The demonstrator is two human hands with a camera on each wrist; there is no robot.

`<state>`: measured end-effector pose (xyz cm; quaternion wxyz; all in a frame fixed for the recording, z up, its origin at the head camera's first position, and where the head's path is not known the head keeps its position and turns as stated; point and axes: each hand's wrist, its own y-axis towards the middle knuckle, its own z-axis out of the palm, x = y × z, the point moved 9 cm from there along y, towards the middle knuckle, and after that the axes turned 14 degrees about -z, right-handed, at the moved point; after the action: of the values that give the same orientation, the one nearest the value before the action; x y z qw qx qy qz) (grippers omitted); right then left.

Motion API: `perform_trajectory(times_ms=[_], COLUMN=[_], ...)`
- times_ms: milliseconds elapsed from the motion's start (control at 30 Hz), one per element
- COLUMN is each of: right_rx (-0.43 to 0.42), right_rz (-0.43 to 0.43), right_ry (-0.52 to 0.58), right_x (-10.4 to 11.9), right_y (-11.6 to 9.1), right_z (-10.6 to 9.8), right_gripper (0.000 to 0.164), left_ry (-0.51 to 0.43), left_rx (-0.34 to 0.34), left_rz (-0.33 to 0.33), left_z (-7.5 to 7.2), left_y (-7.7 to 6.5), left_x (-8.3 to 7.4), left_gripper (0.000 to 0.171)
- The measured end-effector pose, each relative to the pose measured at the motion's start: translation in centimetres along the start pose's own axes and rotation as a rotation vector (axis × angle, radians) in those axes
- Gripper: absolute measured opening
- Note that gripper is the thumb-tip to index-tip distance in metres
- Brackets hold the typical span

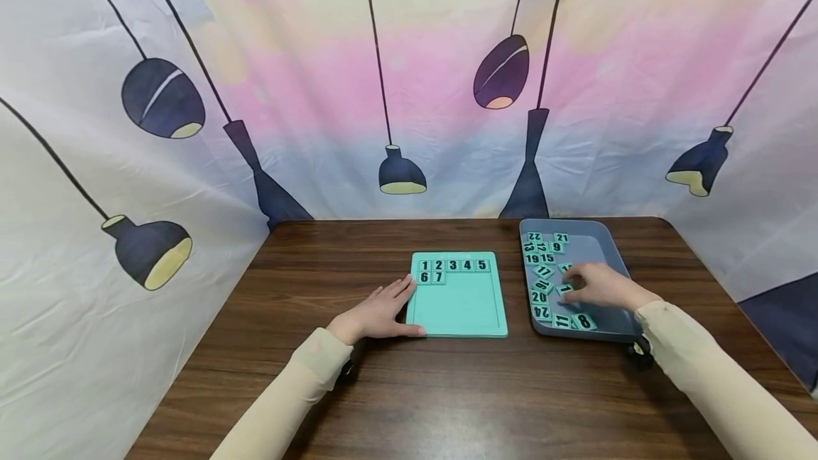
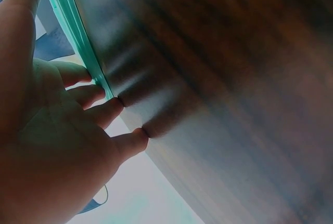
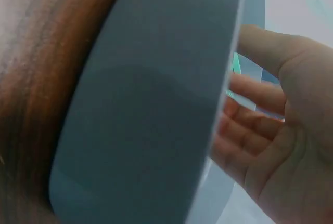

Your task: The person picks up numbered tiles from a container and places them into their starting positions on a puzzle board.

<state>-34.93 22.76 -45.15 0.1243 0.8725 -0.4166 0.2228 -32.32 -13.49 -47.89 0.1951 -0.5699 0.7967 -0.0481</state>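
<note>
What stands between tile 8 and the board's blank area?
Tile 11, tile 24, the tray's left wall, then a tabletop strip. Above those, nothing visible; the left hand is at the left side of the board.

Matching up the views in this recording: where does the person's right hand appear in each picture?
Head: right of centre, the right hand is over the grey tray.
Left wrist: not in it.
Right wrist: along the right side, the hand is partly hidden behind the tray's wall.
Shared landmark: the brown wooden table, visible in all three views.
</note>
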Motion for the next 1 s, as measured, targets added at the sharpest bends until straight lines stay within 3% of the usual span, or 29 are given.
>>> perform_trajectory(times_ms=[233, 733, 1000], right_rx=[-0.007, -0.007, -0.066], right_rz=[0.061, 0.048, -0.063], right_ry=[-0.01, -0.024, -0.06], right_x=[0.0, -0.6, 1.7], right_y=[-0.2, -0.1, 0.6], right_z=[0.2, 0.2, -0.1], right_gripper=[0.048, 0.044, 0.041], left_ry=[-0.004, 0.007, 0.009], left_rx=[-0.008, 0.004, -0.002], left_rz=[0.005, 0.005, 0.005], left_z=[0.0, 0.0, 0.0], left_y=[0.2, 0.3, 0.2], left_x=[-0.1, 0.2, 0.2], left_gripper=[0.101, 0.103, 0.102])
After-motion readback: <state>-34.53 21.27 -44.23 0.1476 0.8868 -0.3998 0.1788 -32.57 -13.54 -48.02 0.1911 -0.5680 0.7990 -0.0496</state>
